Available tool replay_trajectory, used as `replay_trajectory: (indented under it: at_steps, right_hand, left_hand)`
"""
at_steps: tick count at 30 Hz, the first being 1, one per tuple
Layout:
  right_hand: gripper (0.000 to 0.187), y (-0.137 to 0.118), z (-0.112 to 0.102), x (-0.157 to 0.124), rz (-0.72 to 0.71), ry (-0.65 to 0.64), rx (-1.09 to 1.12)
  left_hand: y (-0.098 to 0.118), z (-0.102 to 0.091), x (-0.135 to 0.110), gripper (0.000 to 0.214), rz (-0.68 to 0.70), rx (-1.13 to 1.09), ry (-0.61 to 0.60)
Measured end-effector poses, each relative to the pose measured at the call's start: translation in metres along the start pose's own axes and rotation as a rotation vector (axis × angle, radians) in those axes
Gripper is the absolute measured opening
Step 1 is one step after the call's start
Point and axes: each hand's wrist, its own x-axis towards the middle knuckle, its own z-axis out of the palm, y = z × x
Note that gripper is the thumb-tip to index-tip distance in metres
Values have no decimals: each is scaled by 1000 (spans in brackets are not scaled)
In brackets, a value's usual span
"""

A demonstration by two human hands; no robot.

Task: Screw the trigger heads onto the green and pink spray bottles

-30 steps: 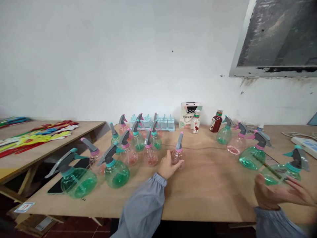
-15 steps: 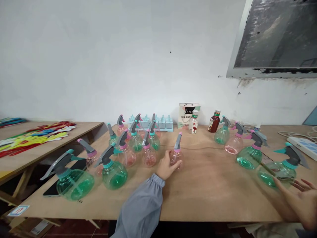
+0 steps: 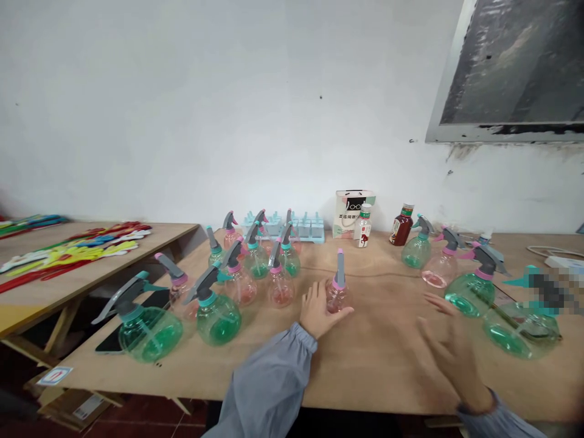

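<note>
A pink spray bottle [image 3: 339, 297] with a grey trigger head stands upright mid-table. Close against its left side is my left hand [image 3: 319, 311], its fingers apart and the thumb stretched across in front; whether it touches the bottle I cannot tell. My right hand [image 3: 454, 353], blurred by motion and holding nothing, hovers over the table with fingers spread. Nearest to it are a green spray bottle with a pink collar [image 3: 471, 295] and another green one with a teal collar [image 3: 520, 328], whose head is partly pixelated.
Several pink and green spray bottles, such as a green one [image 3: 219, 319], crowd the left. Behind stand a light-blue tray [image 3: 312, 230], a paper bag [image 3: 344, 222], a white bottle [image 3: 364, 228] and a dark red bottle [image 3: 401, 226]. Gloves [image 3: 86, 252] lie on the side table.
My right hand has come leftward from the far-right green bottle toward the middle. My left hand's fingers have loosened from around the pink bottle. The view has turned slightly left.
</note>
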Motion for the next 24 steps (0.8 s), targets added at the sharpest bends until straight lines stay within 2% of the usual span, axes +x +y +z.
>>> replay_trajectory:
  at_steps: [2,4,6,7,8,9,12,13,14,15,17,20,24]
  right_hand:
    - [72,-29,54,14,71,-214,149]
    - [88,-47,101,31,129,-341,333]
    - [79,-49,132,48,228,-408,508]
    - [72,-45,141,55,270,-433,582]
    - [66,-40,145,62,301,-453,643]
    - [62,-33,147,68,321,-473,692]
    - [55,-15,139,76,359,-513,804]
    - [53,-12,135,75,373,-517,836]
    - [52,-11,131,74,382,-523,865]
    - [51,-11,128,73,385,-521,891]
    - [51,-14,123,69,376,-498,935]
    - [52,-20,120,66,363,-465,976]
    - [57,-27,120,66,382,-450,1002]
  left_hand:
    - [7,6,-5,82,46,50,-20]
    - [10,10,-9,82,112,62,-40]
    - [5,10,-10,89,171,32,-21]
    - [-1,6,-9,93,191,10,35]
    - [-8,0,-8,94,197,-9,139]
    - [-16,-8,-6,91,180,-22,293]
    - [-42,-38,2,77,-11,-1,842]
    - [-49,-47,4,78,-96,21,940]
    - [-56,-53,6,83,-180,43,973]
    - [-60,-57,8,90,-249,59,939]
    - [-66,-57,9,99,-336,73,747]
    - [-65,-46,8,91,-343,87,483]
    - [-58,-30,5,78,-259,116,396]
